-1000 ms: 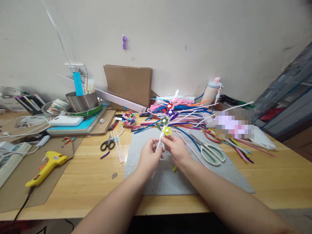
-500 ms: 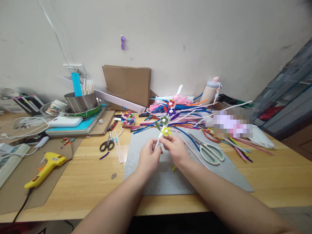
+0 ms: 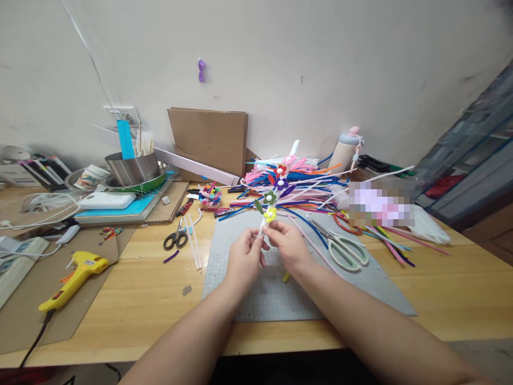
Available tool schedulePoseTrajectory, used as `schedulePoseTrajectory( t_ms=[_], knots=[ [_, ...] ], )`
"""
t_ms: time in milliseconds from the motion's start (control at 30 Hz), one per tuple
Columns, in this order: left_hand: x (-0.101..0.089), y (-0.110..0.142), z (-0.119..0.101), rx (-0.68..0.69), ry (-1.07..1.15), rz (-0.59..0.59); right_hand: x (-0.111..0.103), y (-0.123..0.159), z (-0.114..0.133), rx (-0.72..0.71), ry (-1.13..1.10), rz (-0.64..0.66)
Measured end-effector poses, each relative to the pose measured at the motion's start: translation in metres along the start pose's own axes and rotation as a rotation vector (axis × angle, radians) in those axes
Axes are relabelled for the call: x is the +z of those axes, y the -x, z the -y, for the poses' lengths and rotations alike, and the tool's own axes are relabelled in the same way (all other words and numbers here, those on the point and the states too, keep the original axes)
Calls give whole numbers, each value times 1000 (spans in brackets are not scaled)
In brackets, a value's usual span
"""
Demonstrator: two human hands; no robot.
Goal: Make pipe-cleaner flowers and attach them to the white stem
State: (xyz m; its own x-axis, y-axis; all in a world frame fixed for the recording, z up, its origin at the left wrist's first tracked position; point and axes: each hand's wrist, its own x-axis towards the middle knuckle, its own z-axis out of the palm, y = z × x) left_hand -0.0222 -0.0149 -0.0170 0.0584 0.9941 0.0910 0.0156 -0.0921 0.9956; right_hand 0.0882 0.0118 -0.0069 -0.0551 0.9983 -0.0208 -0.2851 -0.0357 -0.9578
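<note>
A white stem wound with pipe cleaners, a flower stick [image 3: 271, 200], leans up and away over the grey cutting mat [image 3: 344, 299]. Pink, red, purple, green and yellow flowers run down it, with small leaves at the sides. My left hand [image 3: 246, 256] is closed on its lower end. My right hand [image 3: 290, 246] pinches the stem just under the yellow flower [image 3: 270, 215]. The stem's bottom end is hidden by my fingers. A short yellow pipe cleaner piece [image 3: 286, 276] lies on the mat beneath my right hand.
Large scissors [image 3: 347, 251] lie right of my hands, with loose pipe cleaners [image 3: 312, 182] heaped behind. Small black scissors [image 3: 175, 238] and clear glue sticks [image 3: 194, 243] lie left. A yellow glue gun [image 3: 74, 280] rests on cardboard at far left. A bottle [image 3: 347, 152] stands by the wall.
The flower stick has turned slightly in my fingers, and its yellow flower has shifted a little left. My left fingers have shifted around the lower stem; both hands stay in place.
</note>
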Motion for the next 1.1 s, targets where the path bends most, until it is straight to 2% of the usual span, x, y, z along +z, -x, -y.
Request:
schedulePoseTrajectory(
  t_ms=[533,700,833,1100],
  knots=[
    [1,0,-10,-62,140,-15,-2,0,-3,-35,-16,72],
    [0,-2,-15,-144,289,37,-1,3,1,-16,-5,178],
    [-1,-4,-16,-177,294,38,0,4,1,0,-5,207],
    [-6,-5,-16,-233,335,126,-1,3,2,-21,33,271]
  ],
)
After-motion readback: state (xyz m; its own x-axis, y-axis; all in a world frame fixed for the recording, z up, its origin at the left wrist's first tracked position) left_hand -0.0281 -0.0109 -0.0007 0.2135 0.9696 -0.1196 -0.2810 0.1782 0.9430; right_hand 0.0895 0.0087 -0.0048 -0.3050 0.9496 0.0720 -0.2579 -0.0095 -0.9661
